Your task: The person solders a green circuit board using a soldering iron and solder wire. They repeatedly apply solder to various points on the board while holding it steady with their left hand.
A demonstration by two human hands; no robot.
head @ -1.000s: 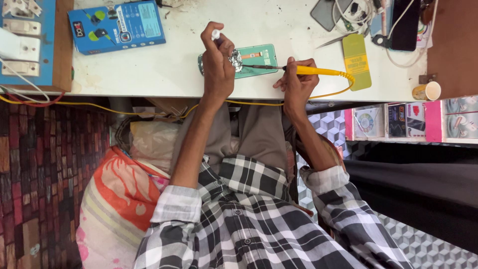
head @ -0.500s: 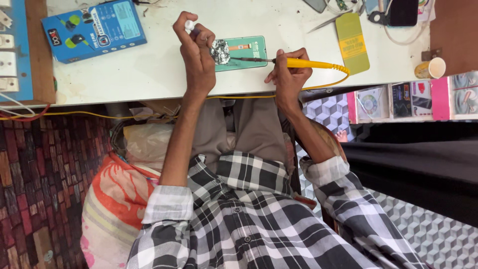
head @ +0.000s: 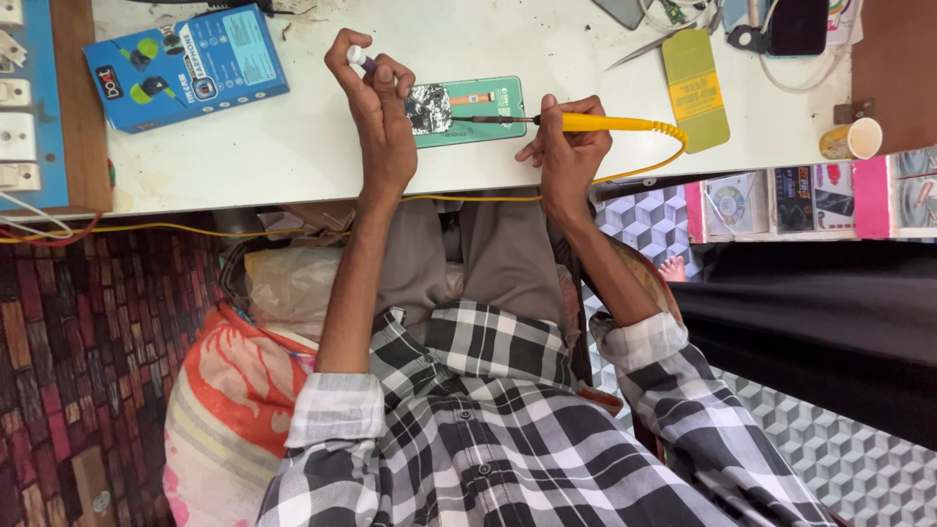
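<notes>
Overhead, the right hand point(head: 566, 156) gripped a yellow-handled soldering iron point(head: 586, 123) by its handle, the hot thin tip on a green phone point(head: 483, 109), light and fragile, lying flat on the white table point(head: 293, 137). At nine o'clock of the phone, the left hand point(head: 381, 107) pinched a small white-tipped tool point(head: 357, 57).

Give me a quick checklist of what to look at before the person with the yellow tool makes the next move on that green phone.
1. Right hand grips the yellow soldering iron firmly: ok.
2. Iron tip lies over the green phone, near its silver foil patch: ok.
3. Tip actually touching the phone: cannot tell.
4. Left hand holds a small white-tipped thing above the table, clear of the tip: ok.
5. Yellow cord hangs free off the table edge, unsnagged: ok.
6. Blue box lies well away from the iron: ok.
</notes>
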